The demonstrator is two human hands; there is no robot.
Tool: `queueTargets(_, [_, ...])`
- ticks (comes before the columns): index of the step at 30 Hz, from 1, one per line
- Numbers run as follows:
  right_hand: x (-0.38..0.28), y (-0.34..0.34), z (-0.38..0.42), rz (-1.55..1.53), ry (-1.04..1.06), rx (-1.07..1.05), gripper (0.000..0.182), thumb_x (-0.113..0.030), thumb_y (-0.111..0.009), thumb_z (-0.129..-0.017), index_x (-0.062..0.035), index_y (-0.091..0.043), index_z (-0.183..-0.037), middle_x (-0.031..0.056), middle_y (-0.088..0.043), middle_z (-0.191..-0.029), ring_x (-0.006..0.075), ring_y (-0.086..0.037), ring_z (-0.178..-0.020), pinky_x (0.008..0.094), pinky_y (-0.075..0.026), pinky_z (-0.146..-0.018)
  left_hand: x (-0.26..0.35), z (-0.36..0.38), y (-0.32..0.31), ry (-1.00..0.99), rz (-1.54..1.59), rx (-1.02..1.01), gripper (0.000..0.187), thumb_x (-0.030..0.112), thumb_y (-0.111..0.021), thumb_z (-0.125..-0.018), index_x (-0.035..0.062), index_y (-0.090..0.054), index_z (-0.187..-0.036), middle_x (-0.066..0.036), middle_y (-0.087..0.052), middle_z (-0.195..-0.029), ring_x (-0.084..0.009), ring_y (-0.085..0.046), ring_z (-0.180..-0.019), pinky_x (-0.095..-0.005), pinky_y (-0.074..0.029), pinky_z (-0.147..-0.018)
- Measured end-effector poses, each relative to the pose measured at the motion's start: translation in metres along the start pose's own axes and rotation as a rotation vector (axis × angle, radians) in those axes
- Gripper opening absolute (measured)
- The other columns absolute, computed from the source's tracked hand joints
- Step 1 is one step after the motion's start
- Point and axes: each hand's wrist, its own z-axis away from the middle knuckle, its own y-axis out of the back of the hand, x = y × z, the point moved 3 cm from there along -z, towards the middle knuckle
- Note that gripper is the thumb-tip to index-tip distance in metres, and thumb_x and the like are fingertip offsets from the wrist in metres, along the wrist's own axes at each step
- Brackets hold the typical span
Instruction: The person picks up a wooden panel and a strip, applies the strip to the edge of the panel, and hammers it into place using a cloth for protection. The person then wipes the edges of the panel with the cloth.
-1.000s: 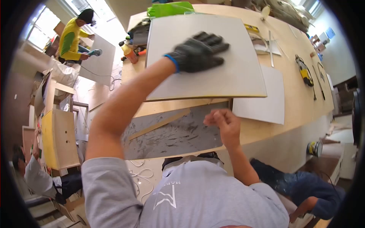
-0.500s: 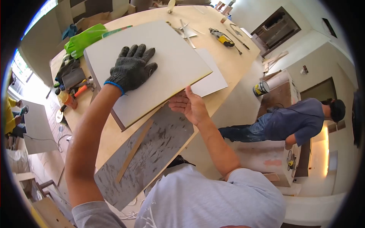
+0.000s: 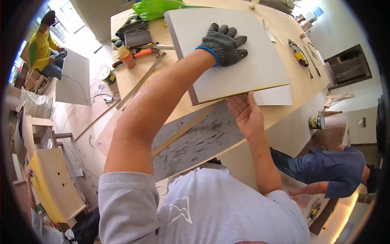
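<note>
A thick white panel [image 3: 235, 77] with a dark side edge and a yellowish line along its near edge lies on a plywood-topped table [image 3: 302, 93]. My left hand [image 3: 223, 44], in a dark knitted glove with a blue cuff, rests flat on its top, fingers spread. At the near edge is my bare right hand [image 3: 248, 116], palm up. Its fingers are stretched toward the panel's underside and the thumb points up at the edge; the fingertips are partly hidden. Another white sheet [image 3: 274, 96] pokes out beneath the panel.
Left on the table are a hammer [image 3: 142, 53], an orange bottle [image 3: 125, 55] and a wood strip [image 3: 142, 81]. A yellow-black power tool [image 3: 298, 53] lies right. One person [image 3: 42, 51] works at far left; another [image 3: 329, 168] stands at right.
The view has swung left, so the panel and table appear farther right. My right hand's fingers have straightened under the near edge. My left hand stays flat on the panel.
</note>
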Motion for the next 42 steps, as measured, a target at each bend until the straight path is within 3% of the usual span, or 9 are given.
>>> queueTargets(6, [0.026, -0.041, 0.024, -0.141, -0.126, -0.152, 0.044, -0.03, -0.044, -0.105, 0.0059, -0.049, -0.131, 0.0215, -0.059, -0.13, 0.0335, -0.055, -0.126, 0.041, -0.047, -0.106, 0.001, 0.001, 0.003, 0.008, 0.027, -0.041, 0.057, 0.051, -0.038, -0.098, 0.021, -0.045, -0.146, -0.015, -0.041, -0.15, -0.0336, -0.034, -0.141, -0.0514, -0.018, -0.117])
queueTargets(16, [0.061, -0.055, 0.035, 0.098, -0.306, -0.247, 0.036, -0.025, -0.052, -0.102, 0.0014, -0.055, -0.127, 0.0222, -0.062, -0.123, 0.0317, -0.06, -0.119, 0.0407, -0.049, -0.101, -0.011, 0.002, 0.011, -0.052, 0.073, -0.077, 0.058, 0.055, -0.043, -0.093, 0.0234, -0.052, -0.141, -0.014, -0.049, -0.144, -0.0313, -0.044, -0.133, -0.0463, -0.027, -0.112])
queueTargets(19, [0.053, -0.044, 0.046, 0.585, -0.156, -0.305, 0.026, -0.015, -0.06, -0.098, 0.0023, -0.06, -0.118, 0.0203, -0.064, -0.118, 0.0284, -0.062, -0.113, 0.0397, -0.051, -0.097, -0.037, 0.01, 0.012, -0.137, 0.181, -0.139, 0.057, 0.056, -0.044, -0.092, 0.0235, -0.055, -0.138, -0.013, -0.051, -0.142, -0.0292, -0.046, -0.131, -0.0445, -0.028, -0.112])
queueTargets(22, [0.038, -0.042, 0.062, 1.051, 0.354, -0.13, 0.024, -0.005, -0.07, -0.09, 0.0024, -0.062, -0.112, 0.0176, -0.066, -0.109, 0.028, -0.063, -0.102, 0.0387, -0.051, -0.09, -0.052, 0.022, 0.006, -0.112, 0.147, 0.022, 0.054, 0.055, -0.045, -0.092, 0.0241, -0.058, -0.135, -0.011, -0.053, -0.141, -0.0273, -0.048, -0.13, -0.045, -0.03, -0.111])
queueTargets(25, [0.02, -0.084, 0.061, 1.713, 1.218, -0.135, 0.03, -0.004, -0.075, -0.085, 0.0013, -0.062, -0.112, 0.0159, -0.064, -0.103, 0.0299, -0.061, -0.094, 0.0388, -0.049, -0.086, -0.053, 0.024, 0.007, -0.091, 0.143, 0.101, 0.049, 0.054, -0.048, -0.09, 0.0255, -0.063, -0.127, -0.01, -0.06, -0.13, -0.0267, -0.052, -0.122, -0.0439, -0.034, -0.105])
queueTargets(26, [0.019, -0.093, 0.055, 1.74, 1.278, -0.088, 0.036, -0.008, -0.078, -0.081, 0.0, -0.062, -0.112, 0.0157, -0.062, -0.103, 0.0326, -0.059, -0.097, 0.0395, -0.047, -0.086, -0.052, 0.024, 0.005, -0.085, 0.131, 0.135, 0.049, 0.054, -0.048, -0.09, 0.0254, -0.064, -0.127, -0.009, -0.061, -0.128, -0.0271, -0.053, -0.12, -0.0443, -0.035, -0.103])
queueTargets(30, [0.011, -0.092, 0.03, 1.794, 1.303, -0.089, 0.045, -0.024, -0.079, -0.081, -0.0041, -0.062, -0.117, 0.0136, -0.059, -0.107, 0.032, -0.056, -0.101, 0.0438, -0.042, -0.09, -0.052, 0.018, -0.004, -0.099, 0.092, 0.177, 0.048, 0.052, -0.049, -0.09, 0.0248, -0.063, -0.127, -0.01, -0.06, -0.124, -0.0292, -0.054, -0.118, -0.0465, -0.036, -0.103])
queueTargets(36, [-0.016, -0.058, 0.019, 1.751, 1.269, 0.052, 0.077, -0.046, -0.078, -0.078, -0.0064, -0.048, -0.136, 0.0137, -0.051, -0.134, 0.0338, -0.047, -0.127, 0.0584, -0.026, -0.112, -0.043, 0.019, 0.024, -0.108, 0.133, 0.048, 0.049, 0.049, -0.052, -0.092, 0.0211, -0.061, -0.13, -0.012, -0.056, -0.136, -0.0311, -0.049, -0.126, -0.0483, -0.032, -0.106])
queueTargets(42, [-0.058, -0.016, 0.014, 1.709, 1.21, 0.329, 0.094, -0.055, -0.079, -0.072, -0.0052, -0.041, -0.142, 0.0145, -0.045, -0.142, 0.0343, -0.038, -0.138, 0.0574, -0.022, -0.114, -0.042, 0.003, 0.016, -0.16, 0.156, 0.18, 0.048, 0.051, -0.061, -0.086, 0.0164, -0.067, -0.12, -0.014, -0.061, -0.122, -0.0315, -0.053, -0.117, -0.0433, -0.036, -0.104])
